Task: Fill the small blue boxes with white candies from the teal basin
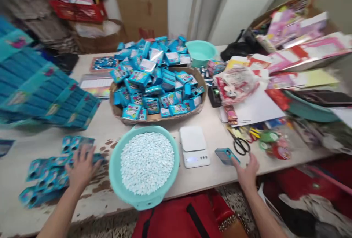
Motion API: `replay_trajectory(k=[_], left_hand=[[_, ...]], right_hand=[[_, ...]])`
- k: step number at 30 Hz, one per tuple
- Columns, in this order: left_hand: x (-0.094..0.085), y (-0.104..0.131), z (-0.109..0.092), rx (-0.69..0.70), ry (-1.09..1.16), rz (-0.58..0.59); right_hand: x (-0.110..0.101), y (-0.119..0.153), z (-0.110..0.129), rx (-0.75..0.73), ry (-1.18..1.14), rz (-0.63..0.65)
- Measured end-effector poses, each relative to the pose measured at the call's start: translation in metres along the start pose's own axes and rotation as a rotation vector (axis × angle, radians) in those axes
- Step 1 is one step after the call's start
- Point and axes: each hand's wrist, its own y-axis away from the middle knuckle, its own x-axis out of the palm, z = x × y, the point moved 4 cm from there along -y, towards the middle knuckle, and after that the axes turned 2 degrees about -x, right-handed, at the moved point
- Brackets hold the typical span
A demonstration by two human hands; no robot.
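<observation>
My left hand (pixel 82 166) lies with its fingers spread over a cluster of small blue boxes (pixel 48 175) with round dark openings, at the table's left. At the right, my right hand (pixel 246 168) has its thumb side at the end of a single blue box (pixel 227 156) lying on the table. Its fingers are apart, and I see no grip around the box. Between my hands stand a mint-green basin (pixel 172 179) full of small pale tablets and a white digital scale (pixel 194 146) with nothing on its plate.
Behind the basin, a cardboard tray (pixel 158 118) is heaped with blue boxes. Tall stacks of blue packs (pixel 46 88) rise at the left. Scissors (pixel 240 144), tape rolls (pixel 282 152), a plastic bag (pixel 236 82) and printed card sheets (pixel 305 60) crowd the right.
</observation>
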Motion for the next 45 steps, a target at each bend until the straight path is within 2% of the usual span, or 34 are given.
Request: replay_trajectory(k=[3, 5, 9, 12, 15, 18, 21, 22, 24, 26, 28, 29, 30, 33, 34, 35, 37, 41, 43, 45], left_hand=[[0.015, -0.005, 0.012, -0.13, 0.03, -0.039], [0.016, -0.009, 0.014, -0.14, 0.053, -0.085], [-0.001, -0.01, 0.005, -0.115, 0.123, -0.209], [-0.022, -0.003, -0.019, -0.08, 0.254, -0.346], [-0.032, 0.011, -0.069, 0.035, 0.478, -0.381], [-0.024, 0.03, -0.151, 0.272, 0.659, -0.238], [-0.013, 0.05, -0.233, 0.505, 0.618, -0.139], [-0.01, 0.056, -0.253, 0.551, 0.566, -0.116], [-0.008, 0.065, -0.277, 0.576, 0.459, -0.087], [-0.006, 0.071, -0.281, 0.583, 0.406, -0.017], [-0.006, 0.071, -0.27, 0.524, 0.471, 0.099], [-0.005, 0.069, -0.26, 0.429, 0.567, 0.161], [-0.005, 0.066, -0.247, 0.272, 0.728, 0.226], [-0.004, 0.06, -0.217, -0.278, 1.298, 0.393], [-0.006, 0.06, -0.212, -0.392, 1.429, 0.43], [-0.011, 0.058, -0.209, -0.449, 1.503, 0.457], [-0.026, 0.056, -0.207, -0.488, 1.62, 0.493], [-0.066, 0.055, -0.214, -0.621, 2.154, 0.611], [-0.089, 0.057, -0.221, -0.594, 2.301, 0.635], [-0.106, 0.058, -0.227, -0.526, 2.327, 0.556]], right_hand=[[0.015, 0.004, -0.004, 0.099, -0.031, 0.038], [0.021, 0.009, -0.006, 0.179, -0.084, 0.069], [0.022, 0.015, -0.015, 0.273, -0.167, 0.126], [0.017, 0.013, -0.015, 0.31, -0.201, 0.144], [0.012, 0.012, 0.001, 0.322, -0.291, 0.139], [0.013, 0.016, 0.036, 0.238, -0.398, 0.182], [0.022, 0.026, 0.078, 0.067, -0.445, 0.306], [0.025, 0.03, 0.09, 0.018, -0.458, 0.338], [0.031, 0.035, 0.107, -0.034, -0.481, 0.366], [0.034, 0.038, 0.118, -0.045, -0.499, 0.369], [0.034, 0.041, 0.126, -0.059, -0.51, 0.378], [0.034, 0.042, 0.13, -0.076, -0.514, 0.386], [0.033, 0.043, 0.135, -0.098, -0.519, 0.396], [0.03, 0.051, 0.154, -0.179, -0.534, 0.443], [0.031, 0.054, 0.162, -0.206, -0.534, 0.463], [0.032, 0.058, 0.17, -0.232, -0.532, 0.486], [0.035, 0.066, 0.185, -0.288, -0.523, 0.532], [0.046, 0.083, 0.21, -0.417, -0.479, 0.584], [0.052, 0.091, 0.219, -0.474, -0.445, 0.61], [0.059, 0.099, 0.227, -0.508, -0.418, 0.64]])
